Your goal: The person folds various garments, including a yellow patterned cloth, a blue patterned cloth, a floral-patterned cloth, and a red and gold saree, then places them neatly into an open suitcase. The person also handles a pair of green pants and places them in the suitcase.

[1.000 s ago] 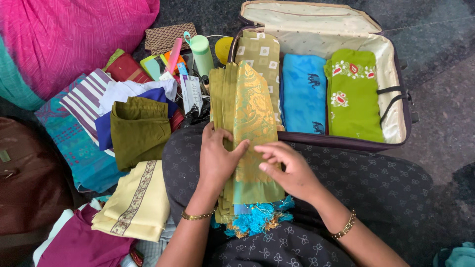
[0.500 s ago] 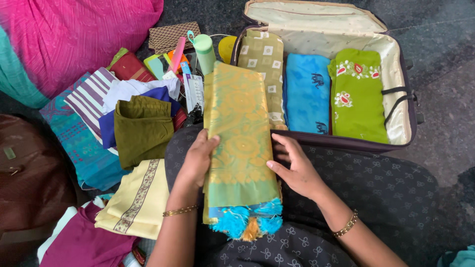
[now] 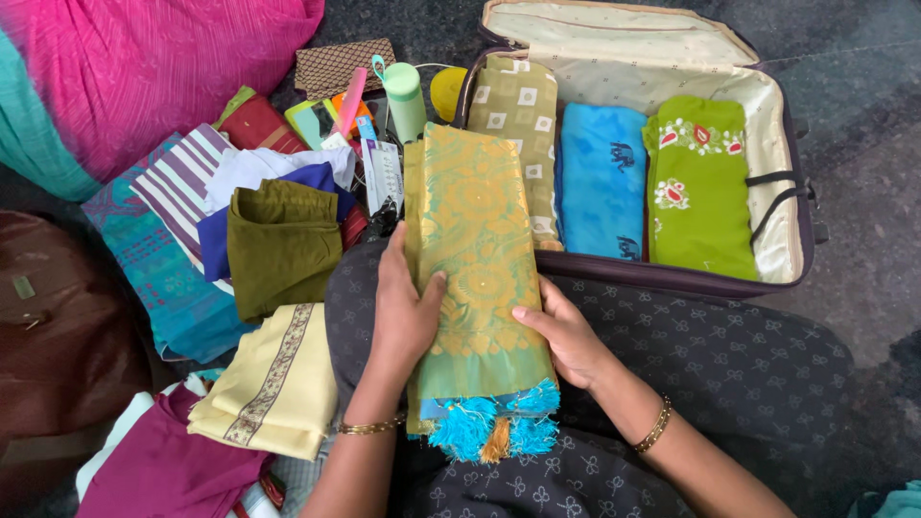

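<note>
A folded green and gold sari [image 3: 477,259] with turquoise tassels lies lengthwise on my lap. My left hand [image 3: 403,307] grips its left edge, thumb on top of the cloth. My right hand [image 3: 566,336] presses against its right edge near the lower half. Just beyond stands an open suitcase [image 3: 787,230] holding three folded garments side by side: an olive one with white squares [image 3: 513,115], a blue one [image 3: 602,177] and a lime green embroidered one [image 3: 698,182].
To the left lie folded clothes: an olive garment [image 3: 278,245], a pale yellow one with a border [image 3: 273,384], a striped one [image 3: 177,192], magenta cloth [image 3: 163,470]. A mint bottle [image 3: 405,96], small toiletries and a brown patterned pouch [image 3: 341,65] sit behind. A brown bag [image 3: 53,336] is far left.
The sari was on edge with its folds showing; it has been turned flat, gold face up, and both hands have shifted to hold its two long edges.
</note>
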